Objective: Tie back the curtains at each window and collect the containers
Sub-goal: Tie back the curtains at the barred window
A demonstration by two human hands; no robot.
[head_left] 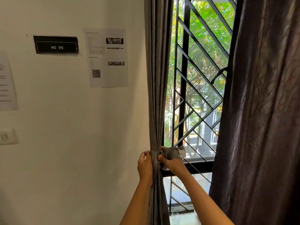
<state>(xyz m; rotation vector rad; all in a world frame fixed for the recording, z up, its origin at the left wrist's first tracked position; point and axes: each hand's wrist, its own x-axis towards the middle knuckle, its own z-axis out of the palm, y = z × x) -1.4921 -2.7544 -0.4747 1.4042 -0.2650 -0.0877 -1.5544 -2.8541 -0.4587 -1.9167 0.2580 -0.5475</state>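
Presently: one grey pleated fabric curtain [157, 95], gathered and cinched by a grey cloth tie-back band [155, 157]. At the band the left grip [145, 165] clasps the curtain. Just beside it the right grip [172, 164] pinches the band's loose end. Behind the right grip is a black metal window grille [184, 88]. Farther right hangs a dark crumpled fabric curtain [263, 111].

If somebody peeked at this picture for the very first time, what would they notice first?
Most likely the two hands low in the middle: the left hand grips the bunched grey curtain while the right hand pinches a grey tie-back wrapped around it. Next comes the bright window just to the right, with black bars and green trees outside. A big dark curtain hangs loose along the right edge.
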